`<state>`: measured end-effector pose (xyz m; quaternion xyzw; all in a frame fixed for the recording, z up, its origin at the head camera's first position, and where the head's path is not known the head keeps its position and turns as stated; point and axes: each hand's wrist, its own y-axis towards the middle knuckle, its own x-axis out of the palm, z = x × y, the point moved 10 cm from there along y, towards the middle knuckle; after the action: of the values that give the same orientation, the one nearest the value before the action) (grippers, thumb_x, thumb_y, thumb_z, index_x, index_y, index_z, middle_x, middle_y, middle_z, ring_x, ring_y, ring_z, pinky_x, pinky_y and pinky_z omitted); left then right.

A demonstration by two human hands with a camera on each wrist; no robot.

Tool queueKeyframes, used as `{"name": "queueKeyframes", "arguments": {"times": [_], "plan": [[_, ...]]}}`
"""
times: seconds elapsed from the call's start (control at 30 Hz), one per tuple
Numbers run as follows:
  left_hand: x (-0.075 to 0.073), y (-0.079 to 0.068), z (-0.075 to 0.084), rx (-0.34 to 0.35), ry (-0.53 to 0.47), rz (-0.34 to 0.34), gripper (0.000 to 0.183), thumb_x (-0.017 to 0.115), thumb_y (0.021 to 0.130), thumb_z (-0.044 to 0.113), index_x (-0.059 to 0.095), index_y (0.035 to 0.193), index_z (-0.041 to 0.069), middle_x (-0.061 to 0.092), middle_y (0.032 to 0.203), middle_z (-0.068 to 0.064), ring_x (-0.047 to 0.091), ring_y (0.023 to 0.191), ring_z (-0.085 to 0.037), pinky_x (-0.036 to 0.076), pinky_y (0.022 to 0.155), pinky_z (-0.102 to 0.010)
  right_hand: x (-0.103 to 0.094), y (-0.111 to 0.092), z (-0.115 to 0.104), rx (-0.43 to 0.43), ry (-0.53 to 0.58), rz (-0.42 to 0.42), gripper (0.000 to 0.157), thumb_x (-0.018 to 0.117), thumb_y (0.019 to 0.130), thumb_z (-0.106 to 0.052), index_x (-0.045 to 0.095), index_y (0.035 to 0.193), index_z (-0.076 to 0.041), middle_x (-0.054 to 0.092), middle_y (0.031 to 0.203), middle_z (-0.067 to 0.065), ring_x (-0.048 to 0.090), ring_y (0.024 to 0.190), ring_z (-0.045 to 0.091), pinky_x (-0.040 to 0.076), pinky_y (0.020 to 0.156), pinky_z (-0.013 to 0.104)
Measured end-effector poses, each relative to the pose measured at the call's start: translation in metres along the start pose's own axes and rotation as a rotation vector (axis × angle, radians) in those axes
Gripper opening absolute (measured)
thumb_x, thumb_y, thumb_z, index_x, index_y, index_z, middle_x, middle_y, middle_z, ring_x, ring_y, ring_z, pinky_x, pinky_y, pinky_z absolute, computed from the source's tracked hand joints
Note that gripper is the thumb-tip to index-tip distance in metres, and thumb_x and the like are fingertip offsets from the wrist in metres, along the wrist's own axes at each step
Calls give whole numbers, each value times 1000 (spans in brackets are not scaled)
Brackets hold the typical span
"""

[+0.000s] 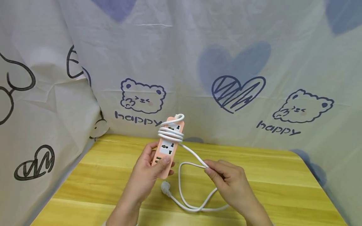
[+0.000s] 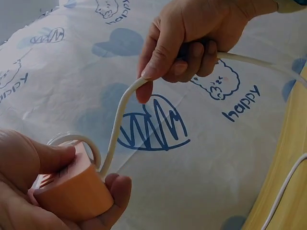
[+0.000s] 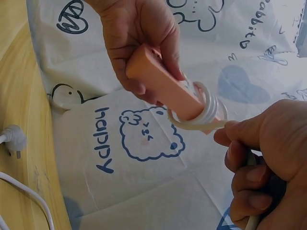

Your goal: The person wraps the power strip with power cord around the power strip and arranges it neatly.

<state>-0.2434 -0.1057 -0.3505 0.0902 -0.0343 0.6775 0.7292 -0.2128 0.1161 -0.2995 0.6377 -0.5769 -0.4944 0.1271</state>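
A pink power strip (image 1: 164, 150) with white socket faces is held up and tilted by my left hand (image 1: 151, 166), its thumb across the front near the lower end. Several turns of the white cord (image 1: 170, 134) wrap round the strip's upper half. To the right, my right hand (image 1: 230, 180) pinches the cord between thumb and forefinger, and the stretch between the hands runs fairly straight. In the right wrist view the other fingers of the right hand (image 3: 268, 167) curl with the cord passing below them. The white plug (image 1: 165, 187) lies on the table, its cord looping loosely beside it.
The yellow wood-grain table (image 1: 99, 182) spreads beneath both hands. Behind it hangs a pale cloth (image 1: 183, 62) printed with hearts, bears and the word "happy"; more printed cloth (image 1: 51, 103) hangs along the left side.
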Motion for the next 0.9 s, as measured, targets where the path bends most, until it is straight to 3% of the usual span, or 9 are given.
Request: {"name": "queueKeyframes", "arguments": {"times": [0.3, 0.47, 0.6, 0.73, 0.9], "plan": [[-8, 1, 1, 59, 488, 137, 51, 74, 100, 23, 51, 146, 21, 71, 116, -12, 68, 88, -21, 59, 74, -36, 8, -3, -14, -125, -90, -98, 29, 77, 88, 4, 77, 113, -12, 53, 77, -13, 42, 66, -6, 38, 56, 8], [-14, 0, 1, 74, 700, 187, 52, 76, 99, 28, 52, 145, 21, 73, 117, -10, 67, 90, -21, 55, 75, -37, 10, -4, -13, -89, -153, -103, 22, 77, 89, 1, 74, 103, -15, 54, 78, -15, 45, 67, -5, 40, 58, 9], [-27, -1, 9, 93, 787, 273, 52, 75, 100, 31, 51, 145, 19, 74, 118, -11, 68, 93, -23, 53, 77, -40, 11, -4, -7, 23, -90, -117, 18, 75, 93, 0, 72, 99, -17, 54, 77, -16, 46, 66, -6, 44, 56, 13], [-44, 0, 15, 87, 806, 353, 52, 72, 101, 32, 49, 146, 17, 73, 117, -12, 67, 93, -27, 51, 74, -41, 9, -3, -1, 129, 12, -108, 15, 73, 97, -4, 73, 99, -19, 53, 72, -17, 45, 62, -5, 43, 51, 18], [-39, 8, 4, 72, 920, 288, 54, 74, 100, 28, 51, 147, 15, 73, 119, -14, 67, 91, -26, 51, 70, -41, 4, -1, -5, 66, -4, -63, 18, 77, 92, 0, 77, 101, -16, 58, 73, -15, 46, 62, -5, 42, 51, 14]]}}
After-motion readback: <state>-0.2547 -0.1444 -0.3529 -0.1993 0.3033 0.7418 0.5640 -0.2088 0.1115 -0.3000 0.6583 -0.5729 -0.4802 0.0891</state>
